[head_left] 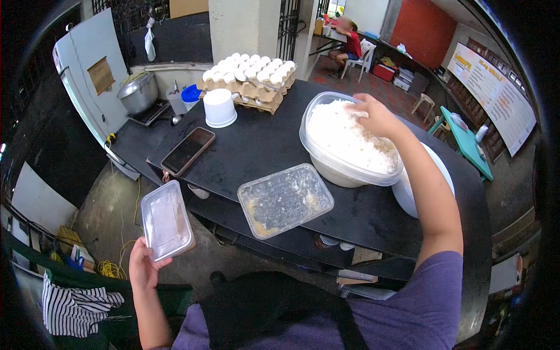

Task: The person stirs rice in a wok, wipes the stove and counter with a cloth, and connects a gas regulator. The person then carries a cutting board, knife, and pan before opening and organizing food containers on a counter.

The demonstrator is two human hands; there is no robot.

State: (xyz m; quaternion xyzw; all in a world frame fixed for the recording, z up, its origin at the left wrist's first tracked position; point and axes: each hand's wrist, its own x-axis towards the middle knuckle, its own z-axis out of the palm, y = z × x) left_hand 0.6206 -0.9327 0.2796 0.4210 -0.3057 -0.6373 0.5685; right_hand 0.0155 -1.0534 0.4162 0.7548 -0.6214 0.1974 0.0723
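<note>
My left hand [146,263] grips a clear plastic food container [167,220] with its lid on, held out past the table's front edge. What is inside it is hard to make out. My right hand [376,116] reaches over the far right side of a large plastic tub [344,177], its fingers apart and touching the white powdery heap [344,131] in it. Some of the heap on the right looks brownish. In front of the tub lies a clear plastic lid [286,201], smeared with white and yellowish residue.
A phone [188,151], a white cup-shaped tub [220,108] and stacked egg trays [248,79] stand on the black table [262,140]. A white bowl [407,195] sits under my right forearm. A metal pot [138,93] is at the left; a seated person [350,44] is far back.
</note>
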